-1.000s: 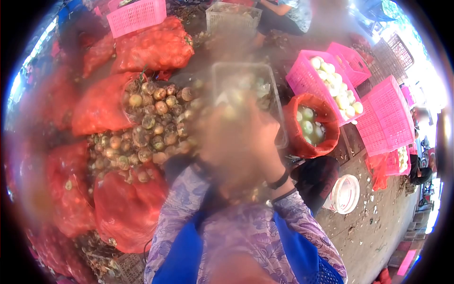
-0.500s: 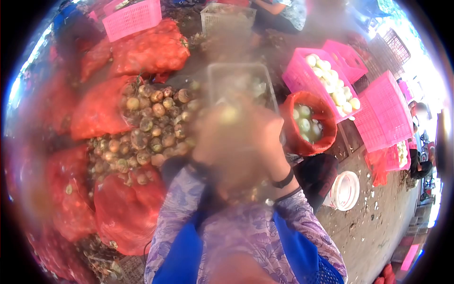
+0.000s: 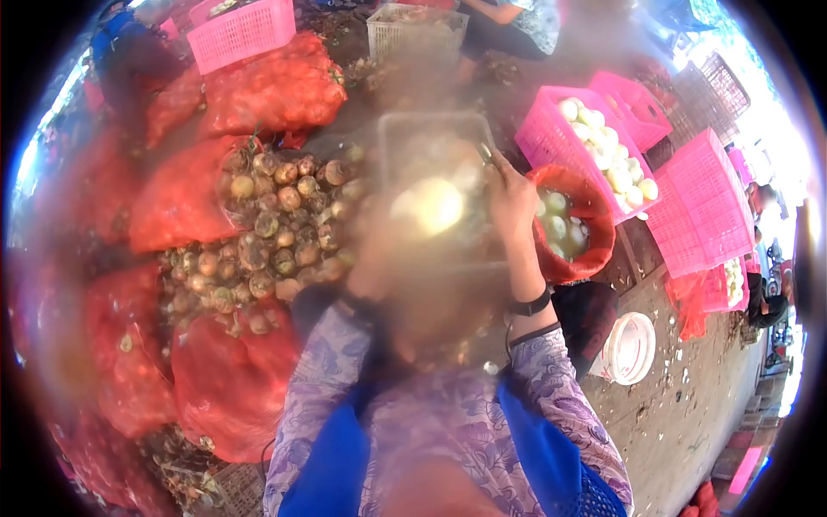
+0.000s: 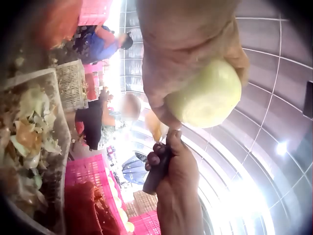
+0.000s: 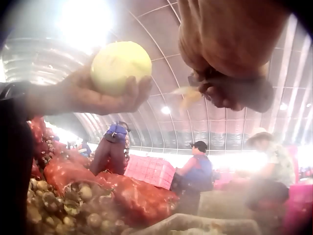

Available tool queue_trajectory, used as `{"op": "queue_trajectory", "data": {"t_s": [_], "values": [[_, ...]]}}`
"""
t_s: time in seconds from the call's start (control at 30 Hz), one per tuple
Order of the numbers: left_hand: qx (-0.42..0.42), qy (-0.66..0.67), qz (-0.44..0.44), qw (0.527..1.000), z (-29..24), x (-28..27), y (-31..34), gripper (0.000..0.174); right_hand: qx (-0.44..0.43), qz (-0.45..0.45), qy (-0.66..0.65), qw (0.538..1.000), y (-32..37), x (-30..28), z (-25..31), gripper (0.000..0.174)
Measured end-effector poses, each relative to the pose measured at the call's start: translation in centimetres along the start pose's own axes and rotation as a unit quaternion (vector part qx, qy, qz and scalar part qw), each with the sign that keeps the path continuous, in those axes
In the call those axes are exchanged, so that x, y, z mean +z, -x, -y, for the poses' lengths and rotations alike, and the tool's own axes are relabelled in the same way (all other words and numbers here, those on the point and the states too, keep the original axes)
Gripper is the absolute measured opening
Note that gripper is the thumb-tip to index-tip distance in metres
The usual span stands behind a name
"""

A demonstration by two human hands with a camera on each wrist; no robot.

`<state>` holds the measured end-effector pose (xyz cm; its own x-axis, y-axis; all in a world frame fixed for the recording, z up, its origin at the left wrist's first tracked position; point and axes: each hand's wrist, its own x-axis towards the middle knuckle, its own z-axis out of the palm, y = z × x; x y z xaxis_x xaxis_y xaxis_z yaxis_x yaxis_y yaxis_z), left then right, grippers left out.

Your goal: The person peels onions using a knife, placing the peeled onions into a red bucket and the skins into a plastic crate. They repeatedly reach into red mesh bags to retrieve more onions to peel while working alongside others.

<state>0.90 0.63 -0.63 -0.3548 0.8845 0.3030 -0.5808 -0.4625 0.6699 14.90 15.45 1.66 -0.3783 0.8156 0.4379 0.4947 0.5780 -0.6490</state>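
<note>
A peeled, pale green-white onion [image 4: 208, 95] sits in the curled fingers of my left hand [image 5: 93, 90]. My right hand [image 4: 181, 181] grips a small knife by its thick dark handle [image 4: 157, 174]; its blade is mostly hidden. A strip of yellowish onion skin [image 5: 190, 97] hangs by the blade end. In the head view the right hand stands to the right of the onion, apart from it, and the left hand is blurred. Below them lies a pale tray [image 4: 56, 105] heaped with onion peels [image 4: 29, 142].
Unpeeled onions [image 3: 276, 224] spill from red mesh sacks [image 3: 185, 202] on the left. A red-lined bucket [image 3: 603, 211] with peeled onions stands right of the tray. Beyond it are pink crates [image 3: 543, 129] of onions. A white bucket [image 3: 633, 353] lies on the floor. Several people are around.
Earlier both hands were close together over the tray around the onion. The right hand has moved away to the right with the knife, leaving the pale onion in plain sight in the left hand.
</note>
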Motion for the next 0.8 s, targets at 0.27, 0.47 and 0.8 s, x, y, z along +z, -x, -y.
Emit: {"op": "queue_trajectory", "data": {"t_s": [0.27,0.47,0.8], "values": [[0.000,-0.039,-0.079,0.996,-0.2,-1.6,-0.4,0.081,-0.175,0.110,-0.053,0.977,3.9,-2.9,4.0,0.065],[-0.026,-0.041,-0.099,0.994,0.3,-2.1,0.2,0.079,-0.237,0.141,-0.052,0.960,3.8,-3.9,5.2,0.070],[-0.007,-0.243,-0.046,0.969,-0.9,-1.0,-0.6,0.076,-0.282,0.050,-0.027,0.958,2.3,-2.6,1.4,0.051]]}}
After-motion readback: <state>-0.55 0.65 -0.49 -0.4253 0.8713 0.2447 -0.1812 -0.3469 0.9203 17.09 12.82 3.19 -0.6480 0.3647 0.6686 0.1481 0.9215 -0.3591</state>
